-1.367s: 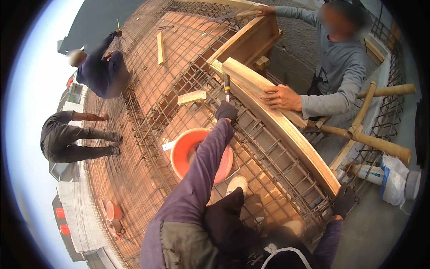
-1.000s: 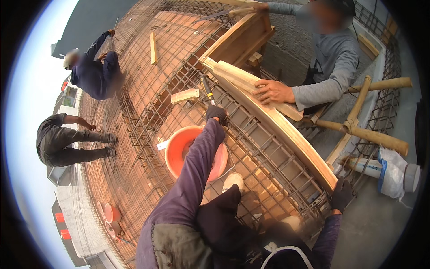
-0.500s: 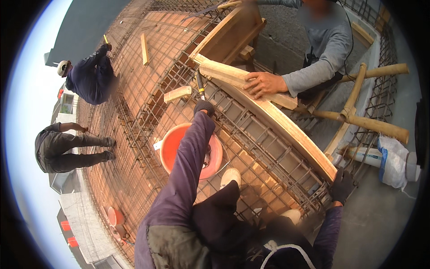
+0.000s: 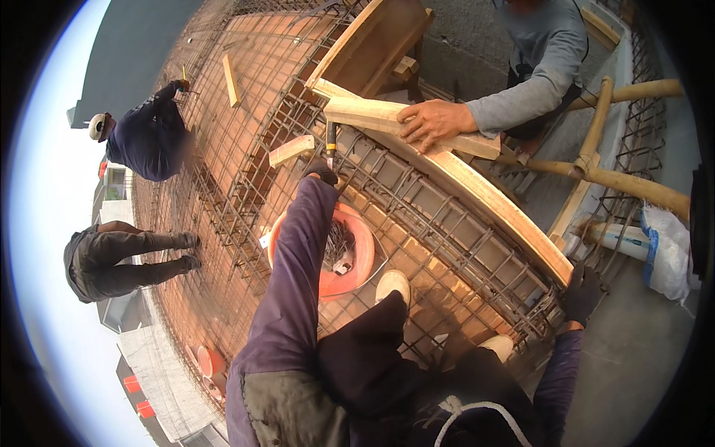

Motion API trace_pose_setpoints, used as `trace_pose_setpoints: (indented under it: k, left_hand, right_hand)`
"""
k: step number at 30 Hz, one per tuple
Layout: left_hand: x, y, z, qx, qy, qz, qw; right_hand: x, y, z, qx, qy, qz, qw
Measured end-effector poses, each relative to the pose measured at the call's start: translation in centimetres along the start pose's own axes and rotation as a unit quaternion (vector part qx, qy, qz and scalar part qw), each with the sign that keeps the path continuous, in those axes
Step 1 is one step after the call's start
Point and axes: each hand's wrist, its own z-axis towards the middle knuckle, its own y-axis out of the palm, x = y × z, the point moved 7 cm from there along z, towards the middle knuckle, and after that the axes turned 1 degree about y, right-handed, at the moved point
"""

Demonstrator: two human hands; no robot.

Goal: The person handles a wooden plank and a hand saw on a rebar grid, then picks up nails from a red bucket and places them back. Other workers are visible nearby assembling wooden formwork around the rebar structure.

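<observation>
Left grip (image 4: 320,173) closed round a tool (image 4: 331,136), right grip (image 4: 582,296) at the end of a board (image 4: 493,199), closure unclear; the board already lies along the rebar (image 4: 536,319), no fastening visible, a co-worker's hand (image 4: 438,123) on a timber (image 4: 361,112) overlapping it.

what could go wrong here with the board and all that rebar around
The right hand is at the end of the long board; its fingers could get pinched if the board shifts.

The tool in the left hand might knock the short timber close by, under a co-worker's hand.

A light shoe among the rebar could catch.
</observation>
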Motion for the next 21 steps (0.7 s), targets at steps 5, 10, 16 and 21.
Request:
trace_pose_setpoints:
  k: [5,10,16,21]
  left_hand:
    - [0.6,-1.5,-1.8,-0.04,0.034,-0.058,0.997]
    - [3.4,-6.2,-8.1,0.071,0.061,-0.034,0.995]
    - [14.0,-11.0,-25.0,0.106,0.299,-0.163,0.934]
    - [27.7,-14.6,-43.0,0.152,0.637,-0.211,0.726]
  right_hand:
    - [-0.3,-0.2,0.1,0.021,-0.022,-0.019,0.999]
    - [0.0,-0.2,0.1,0.011,-0.014,-0.016,1.0]
    - [-1.2,-0.6,0.1,-0.004,-0.017,-0.015,1.0]
    - [-1.3,-0.8,-0.1,-0.011,-0.005,0.015,1.0]
